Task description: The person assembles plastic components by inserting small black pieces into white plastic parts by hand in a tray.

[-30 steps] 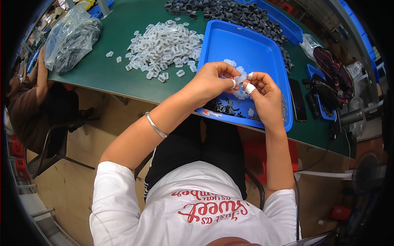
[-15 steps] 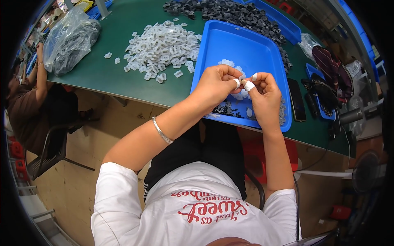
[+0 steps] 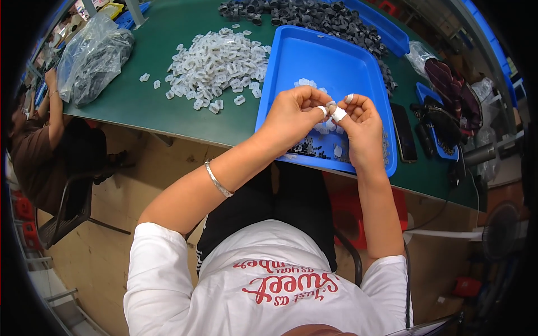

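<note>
My left hand [image 3: 293, 115] and my right hand [image 3: 358, 126] meet over the near part of a blue tray [image 3: 330, 61]. Together they pinch a small plastic part [image 3: 330, 105] between taped fingertips. Small clear and dark pieces [image 3: 314, 147] lie in the tray just under my hands. A heap of translucent white plastic clips [image 3: 216, 61] lies on the green table [image 3: 162, 112] to the left of the tray. Black ring-shaped parts [image 3: 302, 14] are piled along the far side.
A clear plastic bag [image 3: 92, 56] of dark parts sits at the far left. Another person [image 3: 42, 140] sits at the left table end. A dark phone [image 3: 403, 131], a small blue tray [image 3: 434, 120] and bags lie to the right. A second blue tray [image 3: 378, 28] stands behind.
Both hands have stayed together over the tray's near part, with the fingers shifting slightly on the small part. Nothing else has moved.
</note>
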### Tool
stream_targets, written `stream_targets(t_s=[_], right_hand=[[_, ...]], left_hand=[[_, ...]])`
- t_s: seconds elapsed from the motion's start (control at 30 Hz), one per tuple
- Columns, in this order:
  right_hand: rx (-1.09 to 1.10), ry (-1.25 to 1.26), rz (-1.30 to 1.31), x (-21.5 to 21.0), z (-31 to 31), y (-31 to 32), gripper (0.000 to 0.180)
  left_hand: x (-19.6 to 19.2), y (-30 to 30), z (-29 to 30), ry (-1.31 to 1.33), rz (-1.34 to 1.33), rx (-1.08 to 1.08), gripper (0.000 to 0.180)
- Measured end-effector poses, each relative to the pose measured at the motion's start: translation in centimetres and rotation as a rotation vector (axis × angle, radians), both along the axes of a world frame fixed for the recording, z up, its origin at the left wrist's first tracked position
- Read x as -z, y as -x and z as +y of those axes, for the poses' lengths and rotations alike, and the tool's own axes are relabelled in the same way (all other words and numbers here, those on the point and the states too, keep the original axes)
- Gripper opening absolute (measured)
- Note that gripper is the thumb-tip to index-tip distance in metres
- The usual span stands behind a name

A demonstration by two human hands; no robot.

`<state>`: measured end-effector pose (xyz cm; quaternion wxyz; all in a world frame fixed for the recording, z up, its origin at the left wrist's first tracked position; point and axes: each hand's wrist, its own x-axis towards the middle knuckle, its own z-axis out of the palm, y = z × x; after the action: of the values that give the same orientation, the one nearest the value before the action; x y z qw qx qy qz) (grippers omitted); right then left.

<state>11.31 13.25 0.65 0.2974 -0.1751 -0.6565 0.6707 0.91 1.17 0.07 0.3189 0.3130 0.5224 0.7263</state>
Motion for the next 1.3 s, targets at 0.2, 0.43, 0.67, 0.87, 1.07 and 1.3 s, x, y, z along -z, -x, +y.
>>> stream_targets(t_s=[0.2, 0.43, 0.67, 0.87, 1.07, 1.3], right_hand=[[-0.056, -0.044, -0.039, -0.8, -0.3, -0.1, 0.023], [-0.162, -0.463, -0.3, -0.3, -0.9, -0.8, 0.016], [-0.226, -0.939, -0.554, -1.1, -1.8, -0.9, 0.014], [-0.279, -0.842, -0.571, -1.2, -1.8, -0.8, 0.012], [-0.226, -0.475, -0.34, 1.0, -0.5, -0.8, 0.01], [-0.146, -0.253, -0.18, -0.3, -0.2, -0.8, 0.011]], left_hand=[[-0.6, 1.0, -0.6, 0.068, -0.112, 0.102, 0.019], [-1.5, 3.2, -2.1, -0.023, -0.122, 0.015, 0.026], [-1.8, 3.2, -2.9, 0.012, -0.059, 0.081, 0.027], [-0.8, 3.2, -2.8, 0.049, -0.129, 0.118, 0.021], [-1.3, 2.3, -3.0, 0.052, -0.025, 0.076, 0.018], [-1.3, 2.3, -2.5, 0.172, 0.042, 0.09, 0.021]])
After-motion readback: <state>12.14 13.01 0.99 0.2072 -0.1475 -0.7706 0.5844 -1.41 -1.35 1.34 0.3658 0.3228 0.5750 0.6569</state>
